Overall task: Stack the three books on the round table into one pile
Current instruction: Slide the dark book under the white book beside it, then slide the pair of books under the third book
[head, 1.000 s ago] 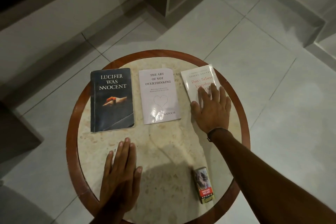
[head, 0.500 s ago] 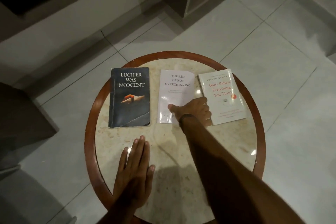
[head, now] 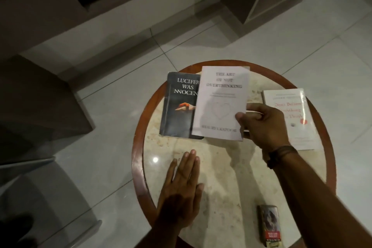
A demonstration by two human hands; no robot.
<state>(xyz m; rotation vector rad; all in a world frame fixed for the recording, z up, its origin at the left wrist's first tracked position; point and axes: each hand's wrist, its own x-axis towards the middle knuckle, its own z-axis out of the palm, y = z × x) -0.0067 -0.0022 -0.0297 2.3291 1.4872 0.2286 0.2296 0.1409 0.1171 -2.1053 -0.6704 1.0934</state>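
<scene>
The round table [head: 138, 159] in front of me has a pale marble-like top inside a reddish wooden rim, and it stands on a floor of large glossy light tiles [head: 120, 110], with dark furniture [head: 40, 96] off to my left. My right hand [head: 261, 125] grips the pale book [head: 221, 102] by its right edge, thumb on the cover, and the book overlaps the right side of the dark book [head: 177, 110], which lies flat. The white book with red lettering [head: 296, 119] lies near the right rim, apart from the other two. My left hand [head: 181, 193] rests flat on the tabletop, fingers straight and together, holding nothing. A small printed pack [head: 269, 225] lies near the front edge.
</scene>
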